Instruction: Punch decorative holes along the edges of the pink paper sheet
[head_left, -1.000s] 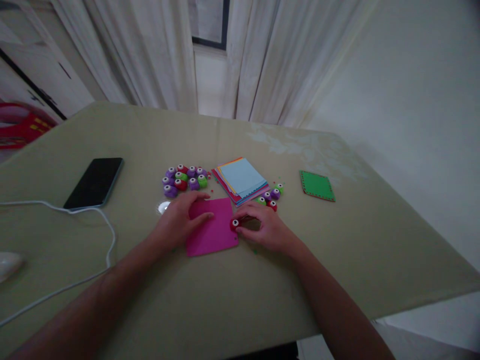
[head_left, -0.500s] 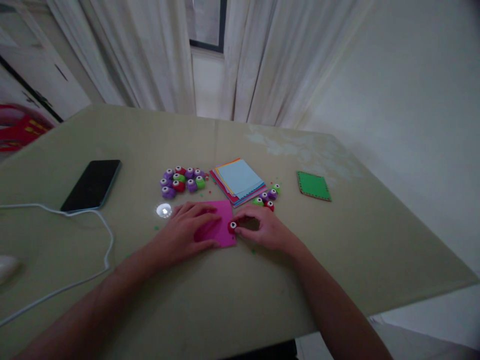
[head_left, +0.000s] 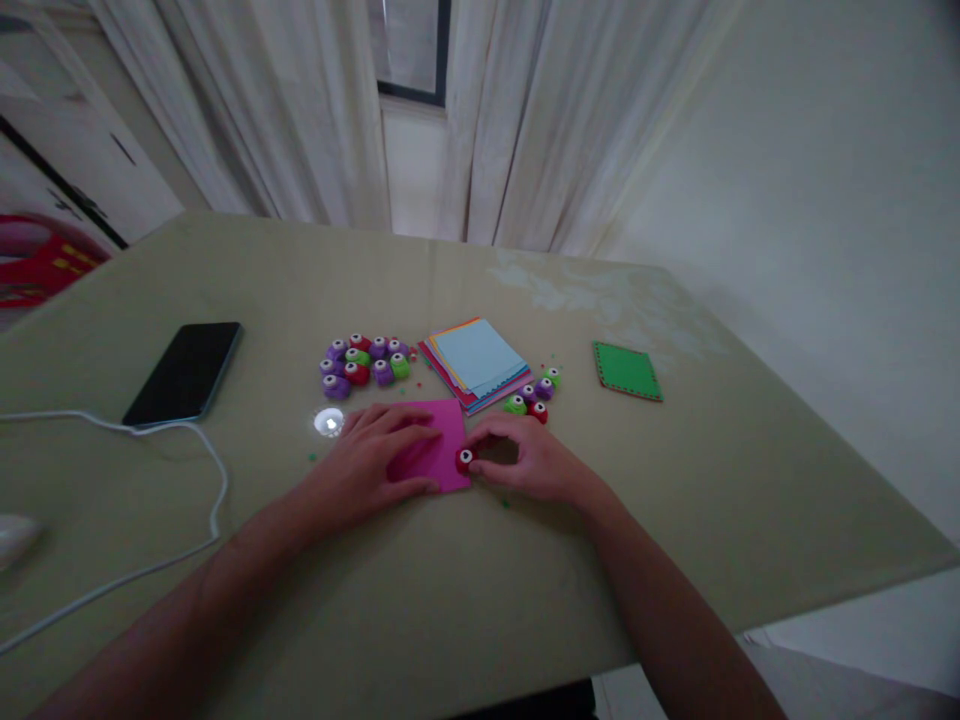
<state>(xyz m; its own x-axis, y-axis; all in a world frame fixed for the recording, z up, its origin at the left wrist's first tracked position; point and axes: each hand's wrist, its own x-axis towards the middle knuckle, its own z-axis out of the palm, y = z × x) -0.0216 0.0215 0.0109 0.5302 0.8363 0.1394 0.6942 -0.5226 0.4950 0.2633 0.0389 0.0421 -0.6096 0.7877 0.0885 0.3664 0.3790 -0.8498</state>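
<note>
A pink sheet of paper (head_left: 448, 425) lies on the table. Spread over it, my left hand (head_left: 379, 455) presses it flat with fingers apart. At the sheet's right edge, my right hand (head_left: 525, 455) pinches a small red craft punch (head_left: 464, 460) with an eye-like top between thumb and fingertips. The punch sits over the paper's edge; its underside is hidden. Just beyond the right hand are several purple, green and red punches (head_left: 544, 388) of the same kind. More of them (head_left: 358, 365) stand in a cluster beyond the left hand.
Behind the pink sheet is a stack of coloured paper (head_left: 480, 355). A green square (head_left: 627, 370) with notched edges lies farther right. A black phone (head_left: 184, 372) and a white cable (head_left: 217, 480) occupy the left. Tiny paper bits (head_left: 505, 504) dot the tabletop.
My right hand and the red punch have shifted slightly down along the pink sheet's right edge. The left hand stays in place on the paper.
</note>
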